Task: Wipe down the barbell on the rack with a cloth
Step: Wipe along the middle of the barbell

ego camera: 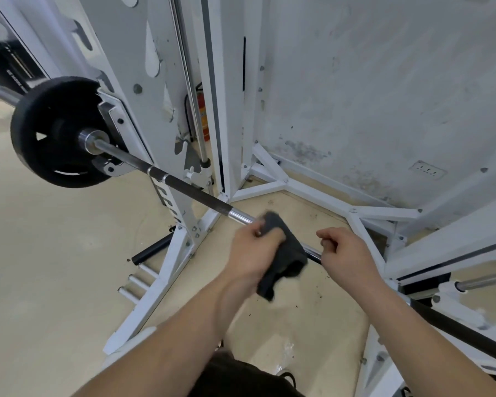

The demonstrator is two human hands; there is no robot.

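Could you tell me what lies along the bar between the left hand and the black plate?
Only bare steel barbell shaft, head view: shiny beside the left hand gripping the dark grey cloth, then dark knurling towards the round black weight plate.

Chrome, knurling, fabric and paint
The barbell (195,192) is metal, with glossy, smooth chrome bands between dark, matt, rough-knurled stretches. The cloth (284,250) is soft, matt dark-grey fabric. The weight plate (49,121) looks matt black and rubbery. The rack (226,81) is white painted metal, scuffed in places. The floor (40,253) is smooth beige with a slight sheen.
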